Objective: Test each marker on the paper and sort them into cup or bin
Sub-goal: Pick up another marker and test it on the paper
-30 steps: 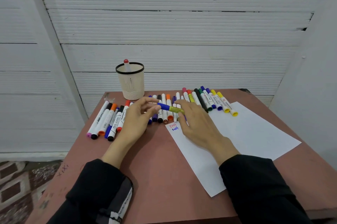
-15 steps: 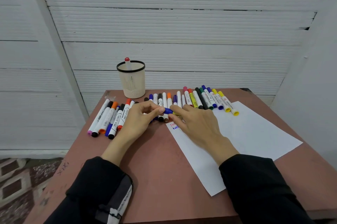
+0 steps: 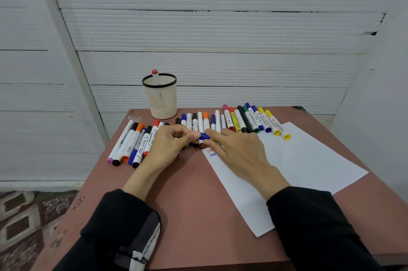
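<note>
Both hands meet at the paper's far-left corner, the left hand [image 3: 167,147] pinching the blue cap [image 3: 204,136] and the right hand [image 3: 239,151] gripping the barrel of a yellow-bodied marker, while one red-capped marker [image 3: 155,76] stands in the cream mesh cup [image 3: 160,99] and rows of capped markers [image 3: 242,119] lie seemingly untested.

The cup [image 3: 159,98] stands at the far edge of the table [image 3: 189,204], and one marker [image 3: 155,76] stands inside it. To the right of the cup, a row of markers [image 3: 242,119] lies along the far side. Another group of markers [image 3: 132,142] lies on the left, in front of the cup. The paper [image 3: 298,164] lies on the right part of the table, in front of the row. Both hands meet between the left group and the paper.
</note>
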Available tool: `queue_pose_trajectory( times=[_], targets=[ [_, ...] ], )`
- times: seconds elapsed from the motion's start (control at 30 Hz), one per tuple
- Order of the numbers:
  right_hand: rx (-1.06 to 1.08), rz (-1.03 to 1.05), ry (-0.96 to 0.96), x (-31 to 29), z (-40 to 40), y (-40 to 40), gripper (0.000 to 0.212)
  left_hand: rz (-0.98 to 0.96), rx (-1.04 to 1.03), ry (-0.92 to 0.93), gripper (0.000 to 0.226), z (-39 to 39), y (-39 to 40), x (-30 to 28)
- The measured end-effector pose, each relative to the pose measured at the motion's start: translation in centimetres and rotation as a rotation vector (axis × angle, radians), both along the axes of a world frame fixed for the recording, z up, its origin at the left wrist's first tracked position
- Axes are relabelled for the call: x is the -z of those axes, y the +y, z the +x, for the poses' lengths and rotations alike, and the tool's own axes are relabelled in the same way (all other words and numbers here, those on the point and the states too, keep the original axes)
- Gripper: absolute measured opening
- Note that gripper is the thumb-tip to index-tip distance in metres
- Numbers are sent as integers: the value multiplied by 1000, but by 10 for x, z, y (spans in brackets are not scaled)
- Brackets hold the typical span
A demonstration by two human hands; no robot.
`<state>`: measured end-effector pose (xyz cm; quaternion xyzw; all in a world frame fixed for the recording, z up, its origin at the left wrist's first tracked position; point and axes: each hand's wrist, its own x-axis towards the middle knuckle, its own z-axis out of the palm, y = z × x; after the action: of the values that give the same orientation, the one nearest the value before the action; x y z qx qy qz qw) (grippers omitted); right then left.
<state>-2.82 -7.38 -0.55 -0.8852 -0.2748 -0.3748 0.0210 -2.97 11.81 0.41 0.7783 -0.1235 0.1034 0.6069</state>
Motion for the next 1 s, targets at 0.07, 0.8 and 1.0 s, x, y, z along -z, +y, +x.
queue_pose_trajectory(
  times=[0.07,0.8,1.0],
  targets=[
    [0,-23,2,0,0,0,44,-13,6,14,22,0,0,0],
    [-126,393,432,-2,8,-4,38,-372,-41,42,17,-6,-18,-11],
    [56,340,535,-13,13,-2,45,-479,-307,-254,11,-19,-15,-40]
  ],
)
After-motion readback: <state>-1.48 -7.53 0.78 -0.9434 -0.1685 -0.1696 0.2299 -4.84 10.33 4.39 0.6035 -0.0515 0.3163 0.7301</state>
